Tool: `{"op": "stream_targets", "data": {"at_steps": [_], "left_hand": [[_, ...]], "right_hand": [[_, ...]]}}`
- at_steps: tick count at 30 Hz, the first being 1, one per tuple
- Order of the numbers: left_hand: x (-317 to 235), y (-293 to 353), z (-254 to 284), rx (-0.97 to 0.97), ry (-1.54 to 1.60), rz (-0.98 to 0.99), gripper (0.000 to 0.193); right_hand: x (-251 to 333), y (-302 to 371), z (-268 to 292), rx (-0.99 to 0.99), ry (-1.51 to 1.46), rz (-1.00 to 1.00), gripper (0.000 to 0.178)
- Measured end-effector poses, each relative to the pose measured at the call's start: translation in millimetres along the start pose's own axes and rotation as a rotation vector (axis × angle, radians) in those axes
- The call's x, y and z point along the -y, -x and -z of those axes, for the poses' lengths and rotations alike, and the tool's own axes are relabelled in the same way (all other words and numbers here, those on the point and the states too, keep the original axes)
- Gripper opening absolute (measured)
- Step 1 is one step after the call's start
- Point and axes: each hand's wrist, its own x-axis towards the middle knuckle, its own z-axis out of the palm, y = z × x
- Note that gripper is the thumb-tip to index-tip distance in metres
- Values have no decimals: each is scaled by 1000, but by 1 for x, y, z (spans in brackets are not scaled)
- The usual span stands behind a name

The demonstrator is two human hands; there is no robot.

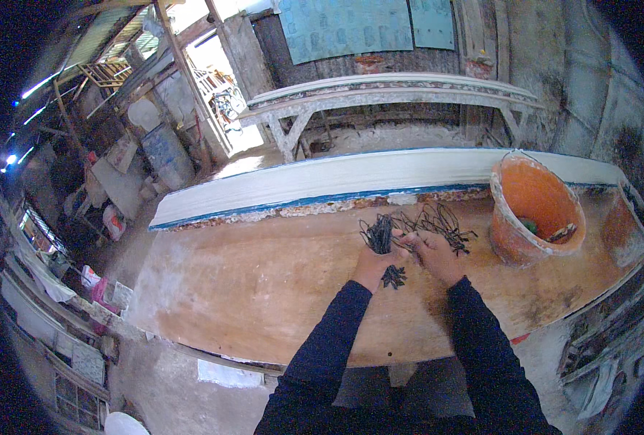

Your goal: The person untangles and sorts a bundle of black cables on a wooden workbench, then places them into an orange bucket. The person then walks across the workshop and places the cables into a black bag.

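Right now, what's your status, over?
Left hand gripping dark wire bundle. Right hand close beside it, grip unclear. Loose wires just beyond. Orange bucket right, clear of hands.

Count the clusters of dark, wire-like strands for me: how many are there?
2. One is a tight bunch in the left hand; the other is a loose tangle just beyond the right hand. The hands may hide more strands.

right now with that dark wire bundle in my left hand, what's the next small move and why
Perhaps draw some loose wires toward the bundle with the right hand: the left hand grips the bundle, while the loose ones lie tangled just beyond the right.
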Motion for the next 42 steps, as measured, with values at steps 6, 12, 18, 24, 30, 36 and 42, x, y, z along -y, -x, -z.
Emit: {"op": "stream_targets", "data": {"at_steps": [6,12,18,24,30,36,42], "left_hand": [[-5,2,7,-102,-207,130,34],[1,-7,12,-52,351,225,22],[-2,-11,30,-55,718,232,14],[-7,-11,30,-151,658,247,18],[-1,-8,22,-154,440,259,15],[5,-4,15,-56,277,158,22],[5,0,6,-108,129,160,27]], "right_hand": [[21,7,-6,165,320,-25,29],[0,8,-15,185,-59,122,20],[19,12,-10,260,-313,-93,17],[17,11,-12,198,-356,-159,19],[17,8,-5,-77,-488,-134,21],[15,6,-5,-206,-558,-175,22],[6,11,-19,48,-398,-162,19]]}}
